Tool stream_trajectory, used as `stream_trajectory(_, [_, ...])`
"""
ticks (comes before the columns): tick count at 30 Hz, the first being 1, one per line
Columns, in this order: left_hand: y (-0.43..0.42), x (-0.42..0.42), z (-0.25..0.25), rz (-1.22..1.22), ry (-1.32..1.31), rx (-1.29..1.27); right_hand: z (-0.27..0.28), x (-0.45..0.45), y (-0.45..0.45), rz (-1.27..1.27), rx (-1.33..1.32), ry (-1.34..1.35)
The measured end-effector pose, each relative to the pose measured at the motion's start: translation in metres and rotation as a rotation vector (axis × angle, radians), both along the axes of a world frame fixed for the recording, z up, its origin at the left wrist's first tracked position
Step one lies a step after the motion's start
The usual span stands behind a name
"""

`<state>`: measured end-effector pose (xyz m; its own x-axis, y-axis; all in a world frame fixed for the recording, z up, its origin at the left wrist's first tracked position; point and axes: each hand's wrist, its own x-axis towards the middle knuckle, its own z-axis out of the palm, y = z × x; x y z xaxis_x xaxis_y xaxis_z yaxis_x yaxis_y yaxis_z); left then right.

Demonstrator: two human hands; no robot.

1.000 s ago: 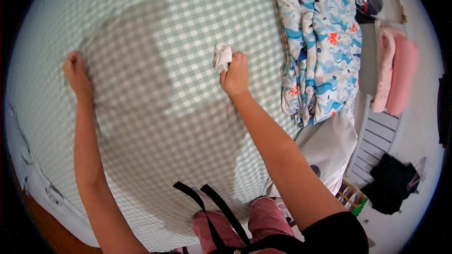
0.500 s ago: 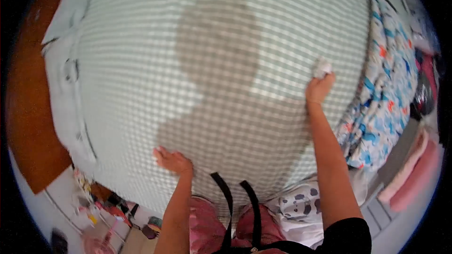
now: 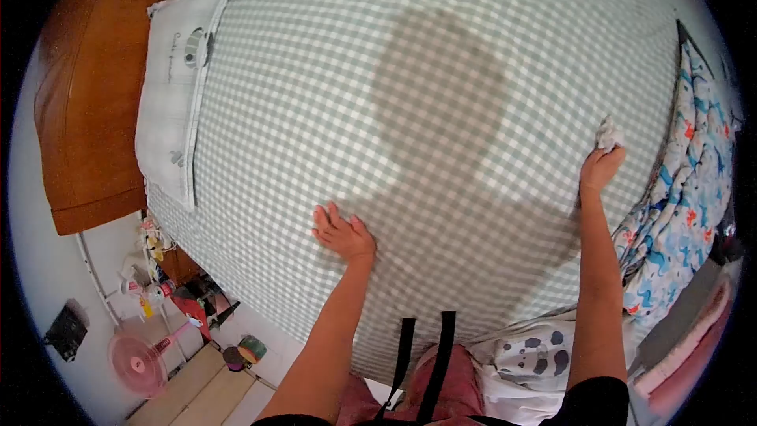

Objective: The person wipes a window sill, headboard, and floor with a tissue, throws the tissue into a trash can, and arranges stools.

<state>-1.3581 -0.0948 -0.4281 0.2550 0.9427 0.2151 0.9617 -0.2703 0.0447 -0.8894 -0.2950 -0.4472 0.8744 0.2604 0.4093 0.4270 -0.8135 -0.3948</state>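
Note:
A green-and-white checked bed sheet [image 3: 315, 102] stretches across the bed in front of me. My left hand [image 3: 345, 235] rests on the sheet with its fingers spread, holding nothing. Over to the right, my right hand [image 3: 602, 167] is closed around a crumpled white tissue or cloth [image 3: 608, 136] just above or on the sheet; I cannot tell which material it is. A shadow of a head and shoulders falls on the sheet between the two hands.
White pillows [image 3: 169, 110] lie along the left side by a brown headboard [image 3: 102, 95]. A folded patterned quilt [image 3: 686, 189] sits at the right edge. White fabric with a panda print [image 3: 528, 355] hangs near my legs. A pink fan [image 3: 136, 364] stands at lower left.
The view has turned, so the bed and both hands appear shifted to the right. My left hand's fingers look more spread. The white crumpled piece is still in my right hand.

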Motion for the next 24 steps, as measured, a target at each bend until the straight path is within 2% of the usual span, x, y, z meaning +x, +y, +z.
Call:
stream_trajectory(3, [0.001,-0.004,-0.003,-0.027,0.014,0.034,0.002,-0.011,-0.007,-0.062,0.137,0.032])
stream_trajectory(6, [0.0,-0.009,-0.003,-0.011,-0.041,-0.005,0.007,-0.08,-0.031,-0.117,0.254,0.124])
stream_trajectory(10, [0.001,-0.012,0.005,-0.044,-0.164,-0.007,0.013,-0.279,-0.073,-0.107,0.463,0.43])
stream_trajectory(11, [-0.002,-0.016,0.012,-0.063,-0.195,-0.026,0.021,-0.343,-0.078,-0.228,0.35,0.541])
stream_trajectory(13, [-0.003,-0.023,0.031,-0.061,-0.28,-0.062,0.026,-0.463,-0.105,-0.034,0.178,0.722])
stream_trajectory(14, [-0.003,-0.029,0.038,-0.18,-0.268,-0.163,0.026,-0.52,-0.112,-0.005,0.058,0.691])
stream_trajectory(15, [-0.003,-0.042,0.044,-0.296,-0.249,-0.261,0.03,-0.565,-0.123,0.027,0.074,0.885])
stream_trajectory(17, [-0.016,-0.092,0.049,-0.634,-0.337,-0.303,0.069,-0.631,-0.131,0.305,0.169,0.914])
stream_trajectory(19, [-0.045,-0.165,0.058,-0.806,-0.127,-0.351,0.096,-0.677,-0.141,0.402,0.177,0.972])
stream_trajectory(21, [-0.078,-0.261,0.074,-0.837,-0.027,-0.353,0.12,-0.7,-0.136,0.494,0.186,1.005])
stream_trajectory(23, [-0.113,-0.364,0.077,-0.677,0.047,-0.45,0.146,-0.711,-0.135,0.48,0.072,1.141])
stream_trajectory(24, [-0.133,-0.414,0.077,-0.499,0.058,-0.506,0.143,-0.716,-0.138,0.532,0.045,1.036])
